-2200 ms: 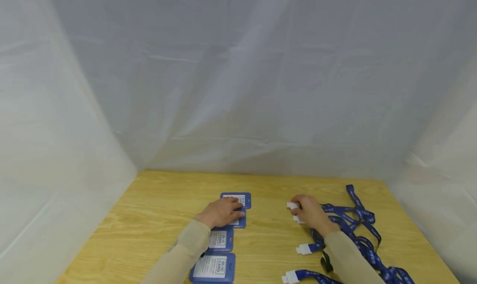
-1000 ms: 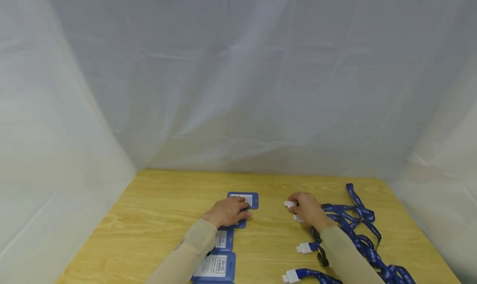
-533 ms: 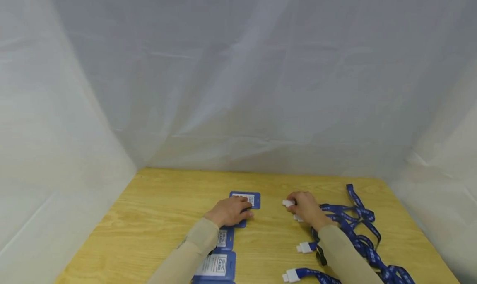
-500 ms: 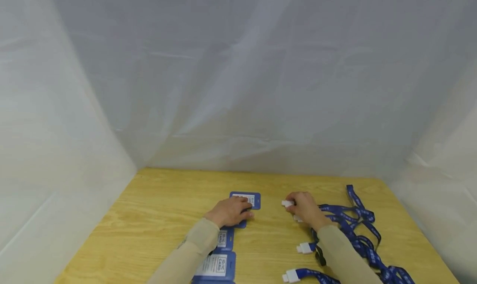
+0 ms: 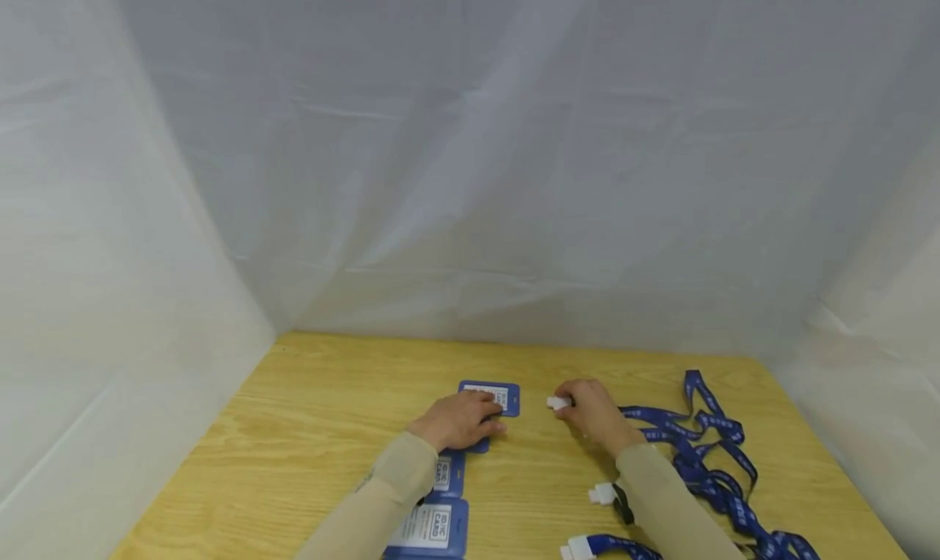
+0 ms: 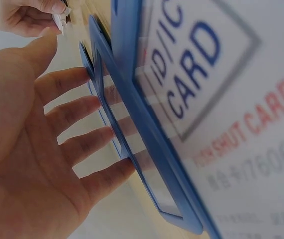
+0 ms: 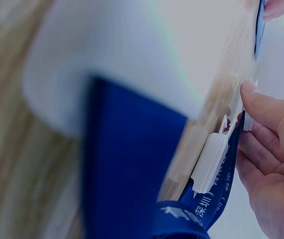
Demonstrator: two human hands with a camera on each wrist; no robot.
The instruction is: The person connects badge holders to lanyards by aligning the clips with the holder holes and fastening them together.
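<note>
From my remote seat I see the left hand (image 5: 458, 420) lying flat, fingers straight, on the far badge holder (image 5: 499, 397) at mid-table (image 5: 308, 429); its fingertips (image 6: 107, 134) press the blue frame, gripping nothing. That holder sits at the far end of a row of blue ID card holders running toward the near edge, two more (image 5: 444, 474) (image 5: 429, 527) showing beside the left sleeve. Just right of it, apart by a narrow strip of wood, the right hand (image 5: 591, 413) pinches a white clip (image 5: 558, 402) between thumb and fingertips, the clip's end pointing at the holder. In the right wrist view the thumb (image 7: 266, 107) lies over a small white piece at the end of a blue lanyard (image 7: 216, 199), with a second white clip (image 7: 209, 162) lying on the wood just beside it. The lanyards (image 5: 705, 454) lie tangled on the right of the table, well apart from the holders, with two more white clips (image 5: 600, 493) (image 5: 576, 549) near the right sleeve. White sheeting (image 5: 470, 152) walls in the table.
</note>
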